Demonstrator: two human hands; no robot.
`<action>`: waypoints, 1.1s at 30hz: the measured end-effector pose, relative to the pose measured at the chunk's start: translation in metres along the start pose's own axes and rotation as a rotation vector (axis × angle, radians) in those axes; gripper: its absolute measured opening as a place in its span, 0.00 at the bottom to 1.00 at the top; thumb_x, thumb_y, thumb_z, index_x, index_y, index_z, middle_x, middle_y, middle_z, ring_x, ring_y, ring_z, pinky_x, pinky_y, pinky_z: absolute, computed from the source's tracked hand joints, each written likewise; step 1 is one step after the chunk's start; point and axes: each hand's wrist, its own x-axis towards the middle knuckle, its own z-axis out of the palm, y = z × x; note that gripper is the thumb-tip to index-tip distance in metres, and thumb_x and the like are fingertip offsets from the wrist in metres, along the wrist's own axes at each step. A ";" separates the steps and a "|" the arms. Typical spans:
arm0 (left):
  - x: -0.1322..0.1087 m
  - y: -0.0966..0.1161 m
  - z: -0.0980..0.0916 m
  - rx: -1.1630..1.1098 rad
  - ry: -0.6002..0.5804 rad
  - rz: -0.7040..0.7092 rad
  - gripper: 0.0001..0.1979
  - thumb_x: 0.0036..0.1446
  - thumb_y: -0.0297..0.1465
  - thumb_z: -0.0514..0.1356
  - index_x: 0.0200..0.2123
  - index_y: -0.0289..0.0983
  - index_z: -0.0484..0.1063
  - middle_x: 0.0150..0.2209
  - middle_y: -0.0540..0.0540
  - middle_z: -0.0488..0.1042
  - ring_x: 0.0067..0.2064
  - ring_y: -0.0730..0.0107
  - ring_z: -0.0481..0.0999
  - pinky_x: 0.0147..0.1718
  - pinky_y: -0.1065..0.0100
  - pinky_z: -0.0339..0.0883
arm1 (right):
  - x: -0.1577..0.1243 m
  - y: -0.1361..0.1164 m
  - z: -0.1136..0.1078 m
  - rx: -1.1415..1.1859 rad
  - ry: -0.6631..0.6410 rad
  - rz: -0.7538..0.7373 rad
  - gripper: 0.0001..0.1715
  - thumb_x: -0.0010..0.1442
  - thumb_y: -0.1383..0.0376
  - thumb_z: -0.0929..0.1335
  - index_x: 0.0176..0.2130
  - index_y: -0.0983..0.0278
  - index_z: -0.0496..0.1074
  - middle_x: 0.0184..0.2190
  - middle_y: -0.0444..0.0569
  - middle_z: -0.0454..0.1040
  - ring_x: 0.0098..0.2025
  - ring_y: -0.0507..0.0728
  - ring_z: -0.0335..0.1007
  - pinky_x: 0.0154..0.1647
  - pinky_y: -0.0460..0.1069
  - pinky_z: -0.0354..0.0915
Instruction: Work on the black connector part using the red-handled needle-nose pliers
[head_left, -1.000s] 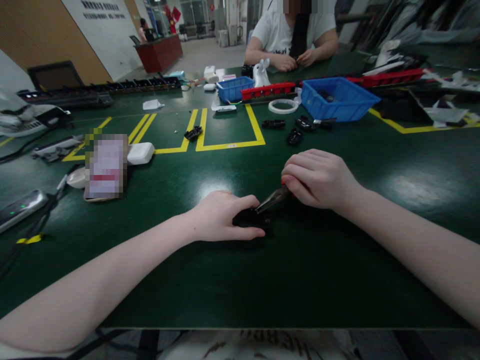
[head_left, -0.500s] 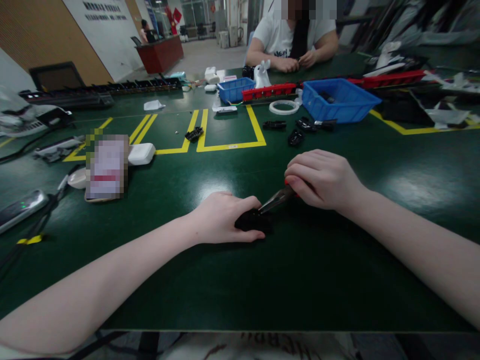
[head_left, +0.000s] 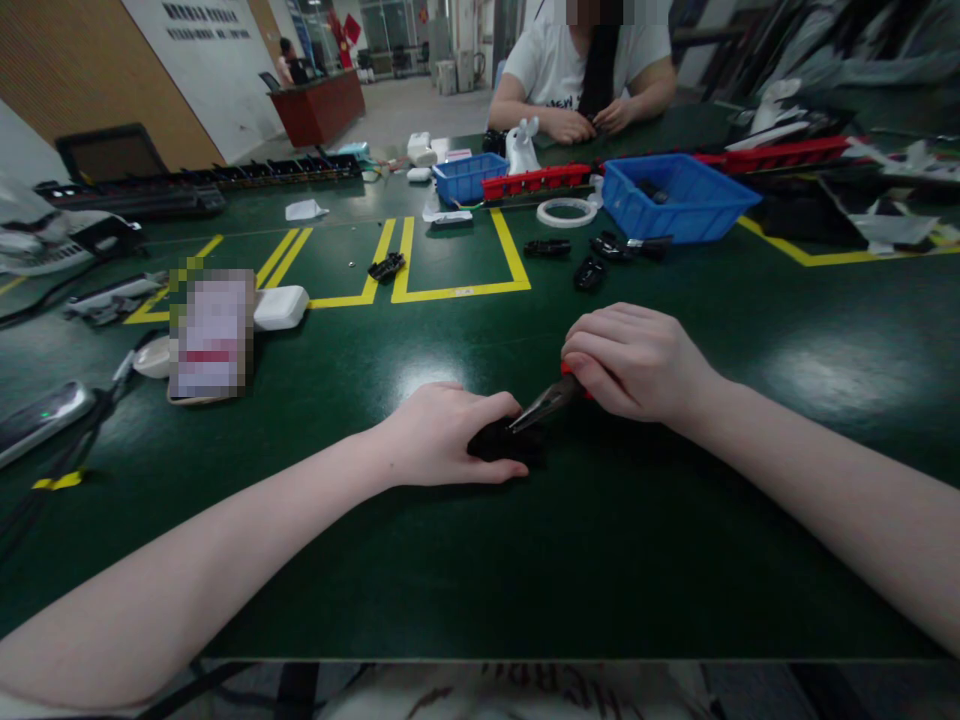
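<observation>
On the green table, my left hand (head_left: 457, 435) grips a small black part (head_left: 495, 440) between thumb and fingers. The part is dark and its exact kind does not show. My right hand (head_left: 634, 360) is closed around the red handles of long-nose pliers (head_left: 546, 403). Their metal jaws point left and down, with the tip at the black part's upper side. Whether the jaws pinch anything I cannot make out.
Beyond my hands lie black pieces (head_left: 589, 273), a roll of tape (head_left: 566, 211) and a blue bin (head_left: 679, 205). A phone (head_left: 214, 335) and a white case (head_left: 281, 307) are on the left. Across the table sits another person (head_left: 581, 80).
My right hand and the pliers have shifted slightly left, and the plier tip sits a little lower on the black part. My left hand keeps its hold.
</observation>
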 end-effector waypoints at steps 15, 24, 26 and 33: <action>-0.001 0.000 0.000 0.040 -0.011 0.014 0.20 0.63 0.51 0.58 0.42 0.39 0.69 0.26 0.52 0.72 0.28 0.67 0.74 0.26 0.70 0.55 | 0.001 0.004 0.001 -0.017 -0.003 0.005 0.19 0.69 0.65 0.58 0.29 0.63 0.69 0.28 0.50 0.74 0.28 0.55 0.68 0.32 0.51 0.61; 0.000 0.001 -0.002 0.009 -0.002 0.037 0.20 0.65 0.51 0.57 0.42 0.39 0.69 0.26 0.51 0.73 0.27 0.67 0.74 0.27 0.70 0.57 | 0.002 0.000 0.000 -0.014 -0.001 -0.002 0.19 0.69 0.65 0.58 0.29 0.63 0.69 0.27 0.50 0.73 0.28 0.55 0.67 0.33 0.51 0.62; 0.000 0.000 -0.002 0.018 -0.005 0.033 0.21 0.65 0.51 0.56 0.41 0.39 0.69 0.26 0.51 0.73 0.27 0.66 0.74 0.27 0.70 0.57 | 0.002 0.001 0.000 -0.019 -0.002 -0.005 0.19 0.69 0.65 0.58 0.28 0.63 0.69 0.27 0.50 0.73 0.28 0.55 0.66 0.32 0.51 0.61; -0.001 0.000 -0.002 0.005 -0.020 0.016 0.21 0.66 0.52 0.55 0.42 0.38 0.69 0.26 0.51 0.73 0.27 0.67 0.74 0.27 0.70 0.56 | 0.002 0.002 0.001 -0.028 -0.024 0.016 0.20 0.69 0.65 0.58 0.28 0.63 0.69 0.27 0.50 0.74 0.28 0.55 0.66 0.32 0.51 0.62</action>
